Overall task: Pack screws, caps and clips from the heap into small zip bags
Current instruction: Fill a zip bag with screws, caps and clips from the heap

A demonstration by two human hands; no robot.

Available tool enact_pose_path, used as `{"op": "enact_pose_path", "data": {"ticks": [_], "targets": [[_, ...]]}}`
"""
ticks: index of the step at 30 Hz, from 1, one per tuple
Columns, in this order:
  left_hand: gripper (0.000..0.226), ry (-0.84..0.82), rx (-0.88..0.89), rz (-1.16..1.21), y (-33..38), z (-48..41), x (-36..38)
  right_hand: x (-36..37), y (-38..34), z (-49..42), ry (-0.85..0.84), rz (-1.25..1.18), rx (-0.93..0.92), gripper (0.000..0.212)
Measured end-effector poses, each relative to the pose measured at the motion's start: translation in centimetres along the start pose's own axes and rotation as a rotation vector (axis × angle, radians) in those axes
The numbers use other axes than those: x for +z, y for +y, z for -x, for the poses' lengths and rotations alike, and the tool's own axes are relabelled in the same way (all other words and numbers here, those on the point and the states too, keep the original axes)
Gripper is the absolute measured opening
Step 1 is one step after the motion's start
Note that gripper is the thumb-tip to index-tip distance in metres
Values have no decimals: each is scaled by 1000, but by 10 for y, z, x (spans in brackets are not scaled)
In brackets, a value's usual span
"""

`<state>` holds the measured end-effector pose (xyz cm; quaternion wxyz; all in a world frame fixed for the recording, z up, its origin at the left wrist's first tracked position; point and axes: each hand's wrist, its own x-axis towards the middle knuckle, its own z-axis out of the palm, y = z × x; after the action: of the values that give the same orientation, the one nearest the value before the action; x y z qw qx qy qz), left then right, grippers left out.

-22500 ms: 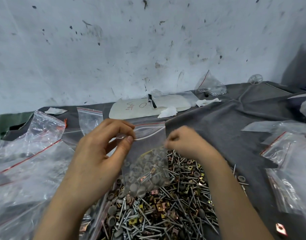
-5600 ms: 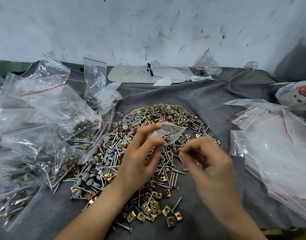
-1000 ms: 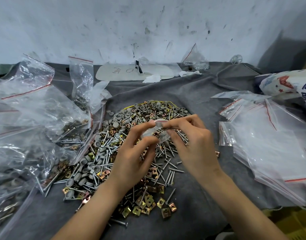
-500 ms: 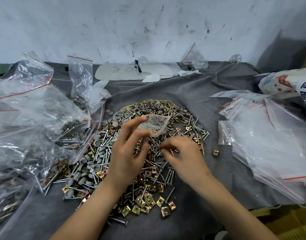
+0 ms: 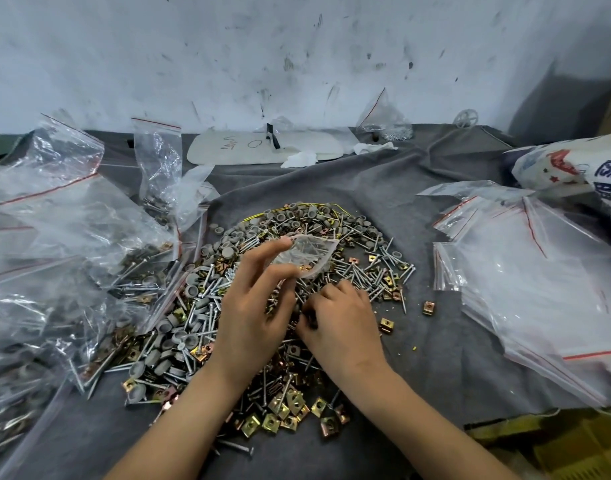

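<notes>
Fingers (image 5: 266,251) of left hand (image 5: 255,317) pinch zip bag (image 5: 309,252) edge over heap (image 5: 366,271); right hand (image 5: 342,322) digs in, grip unclear.

1. A white wall (image 5: 297,46), scuffed and speckled with dark marks, runs across the whole back.
2. A grey cloth (image 5: 435,358) covers the work surface, creased into long folds toward the far right.
3. Light is soft and even; a broad shadow (image 5: 556,98) darkens the wall's right end.
</notes>
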<state>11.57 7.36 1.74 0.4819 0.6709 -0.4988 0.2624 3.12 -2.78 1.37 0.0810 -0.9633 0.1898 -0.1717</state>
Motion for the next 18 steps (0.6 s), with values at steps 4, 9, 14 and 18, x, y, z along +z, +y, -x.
{"op": "enact_pose_path", "data": {"ticks": [4,9,14,18], "targets": [[13,1,2,10,1,-1,-1,-13,1,4,175,-162,-77,16],[13,-18,17,40,2,-1,0,-41,-3,4,683,-456,-262,11],[15,-19,3,17,5,-1,-1,-46,11,-8,677,-417,-119,14],[14,7,-8,7,4,-3,-1,-37,16,5,657,-536,-111,15]]}}
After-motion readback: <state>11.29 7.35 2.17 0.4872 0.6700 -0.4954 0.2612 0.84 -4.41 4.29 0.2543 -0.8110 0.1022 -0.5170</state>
